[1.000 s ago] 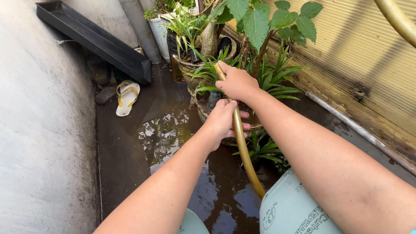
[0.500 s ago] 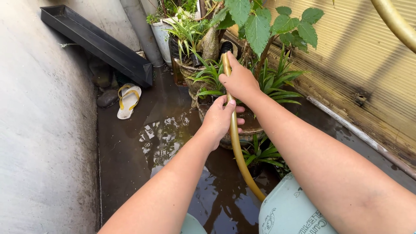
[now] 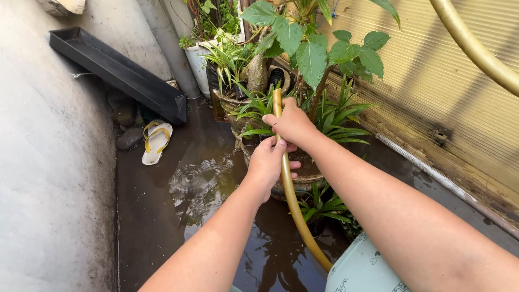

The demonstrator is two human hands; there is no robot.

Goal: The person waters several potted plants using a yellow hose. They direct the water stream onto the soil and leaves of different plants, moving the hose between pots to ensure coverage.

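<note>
Yellow hose (image 3: 288, 186) is running through 2 hands: right hand (image 3: 292, 123) and left hand (image 3: 268, 164), fingers wrapping it tightly, above 1 clay pot (image 3: 303, 181).

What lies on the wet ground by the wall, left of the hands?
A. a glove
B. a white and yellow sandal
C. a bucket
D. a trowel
B: a sandal with yellow straps lies on the wet floor below the black tray, left of both hands on the hose.

Hose (image 3: 286, 178) tip higher, nearer the plants (image 3: 254, 108) (seemingly), both hands too.
</note>
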